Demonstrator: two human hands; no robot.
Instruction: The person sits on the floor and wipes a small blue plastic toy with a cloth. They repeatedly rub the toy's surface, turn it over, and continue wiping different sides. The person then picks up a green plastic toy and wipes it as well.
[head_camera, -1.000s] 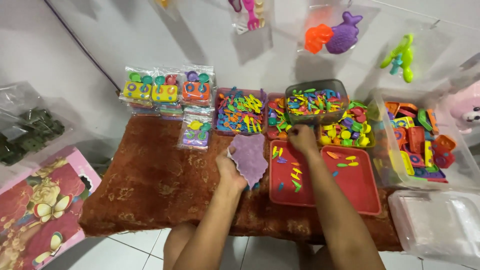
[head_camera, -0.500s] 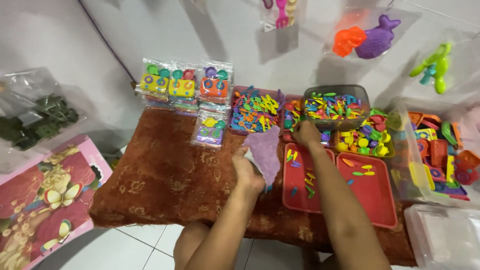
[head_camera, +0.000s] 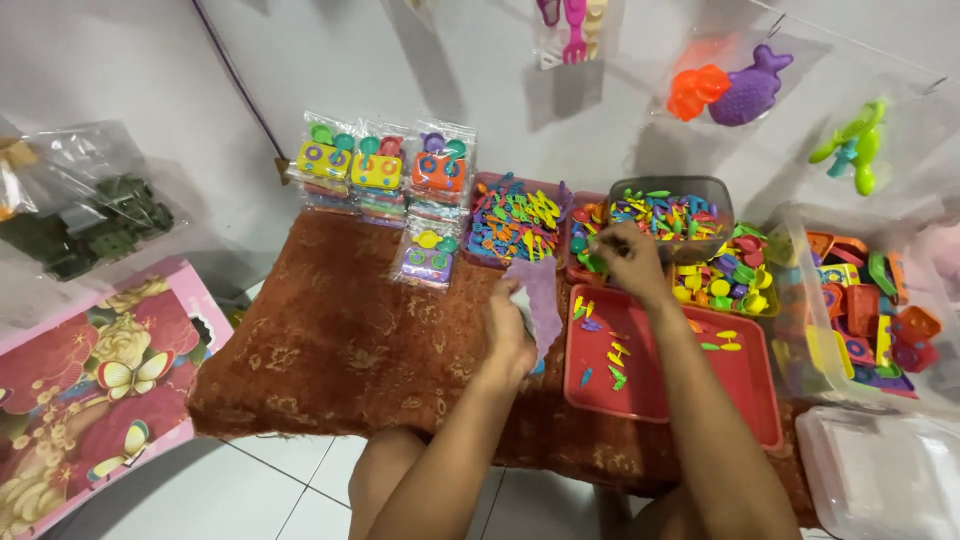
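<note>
Item: purple sheet (head_camera: 543, 296), thin and limp, likely light; we pinch its edge. Location: just left of the red tray (head_camera: 745, 385). Left hand (head_camera: 510, 330) clamped on it; right hand (head_camera: 628, 255), fingers together, picks among small toy pieces (head_camera: 665, 215) behind the tray.

pale wall (head_camera: 150, 70), white tiled floor (head_camera: 250, 495), brown patterned cloth (head_camera: 330, 350)

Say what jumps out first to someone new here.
The bright toy pieces: a dark tub heaped with them at the table's back, where the right hand reaches. The left hand holds a purple sheet beside the red tray scattered with small pieces.
</note>
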